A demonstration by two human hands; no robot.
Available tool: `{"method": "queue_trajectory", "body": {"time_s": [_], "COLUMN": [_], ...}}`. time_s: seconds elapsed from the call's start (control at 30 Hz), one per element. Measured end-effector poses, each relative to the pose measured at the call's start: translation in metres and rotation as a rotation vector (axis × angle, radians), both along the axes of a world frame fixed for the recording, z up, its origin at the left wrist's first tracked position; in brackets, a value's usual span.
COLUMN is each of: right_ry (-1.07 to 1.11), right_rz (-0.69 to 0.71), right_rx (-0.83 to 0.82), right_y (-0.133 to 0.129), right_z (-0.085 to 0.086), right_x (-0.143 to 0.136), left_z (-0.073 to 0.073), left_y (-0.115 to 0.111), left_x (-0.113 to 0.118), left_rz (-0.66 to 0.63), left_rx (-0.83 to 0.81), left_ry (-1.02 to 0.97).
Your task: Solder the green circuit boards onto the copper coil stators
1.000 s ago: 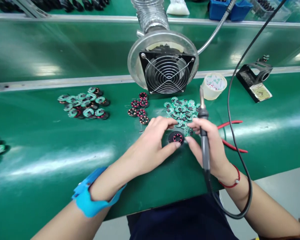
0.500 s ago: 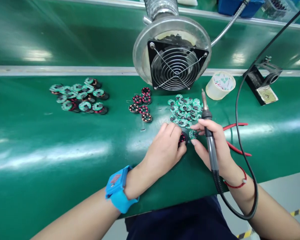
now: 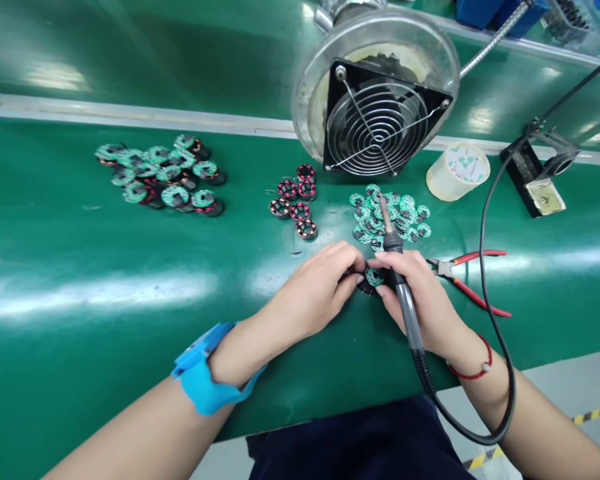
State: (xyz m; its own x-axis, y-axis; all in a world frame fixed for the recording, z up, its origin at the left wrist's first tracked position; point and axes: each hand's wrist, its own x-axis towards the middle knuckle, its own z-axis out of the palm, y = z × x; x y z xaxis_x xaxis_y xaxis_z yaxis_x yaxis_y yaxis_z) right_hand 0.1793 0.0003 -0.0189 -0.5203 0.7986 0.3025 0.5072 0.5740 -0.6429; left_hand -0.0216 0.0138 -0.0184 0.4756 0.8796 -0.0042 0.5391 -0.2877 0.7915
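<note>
My left hand is closed in a pinch on a small wound motor stator, which the fingers partly hide. A round green circuit board sits against the stator, pinched between thumb and forefinger of my right hand. That same hand also carries a soldering iron, lying across the fingers with its tip pointing up and away. Just beyond the fingers lies a heap of round green circuit boards. Several bare stators stand to the left of the heap.
Far left stand stators topped with green boards. A fume extractor fan overhangs the back of the green bench. A tape roll, an iron stand and red-handled cutters are to the right. The iron's cable loops over my right forearm.
My right hand has brought the circuit board left onto the stator in my left hand. The iron's tip has swung left over the board heap. The camera view has shifted slightly.
</note>
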Motion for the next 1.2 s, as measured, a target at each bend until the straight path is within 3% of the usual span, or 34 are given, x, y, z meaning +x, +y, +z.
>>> {"method": "queue_trajectory", "body": {"time_s": [0.2,0.53,0.8,1.2], "right_ry": [-0.152,0.063,0.1,-0.069], "right_rz": [-0.02,0.012,-0.122,-0.143], "right_rx": [0.066,-0.131,0.082,0.141], "right_y": [-0.001,0.002,-0.002,-0.004], "right_z": [0.001,0.003,0.002,0.001], "right_x": [0.0,-0.001,-0.014,-0.012], "left_z": [0.004,0.005,0.004,0.006], "left_y": [0.005,0.004,0.004,0.005], "left_x": [-0.001,0.005,0.009,0.009], "left_rz": [-0.009,0.07,0.084,0.132], "left_rx": [-0.04,-0.128,-0.118,-0.193], "left_ry": [-0.089,-0.163,-0.177,-0.245]}}
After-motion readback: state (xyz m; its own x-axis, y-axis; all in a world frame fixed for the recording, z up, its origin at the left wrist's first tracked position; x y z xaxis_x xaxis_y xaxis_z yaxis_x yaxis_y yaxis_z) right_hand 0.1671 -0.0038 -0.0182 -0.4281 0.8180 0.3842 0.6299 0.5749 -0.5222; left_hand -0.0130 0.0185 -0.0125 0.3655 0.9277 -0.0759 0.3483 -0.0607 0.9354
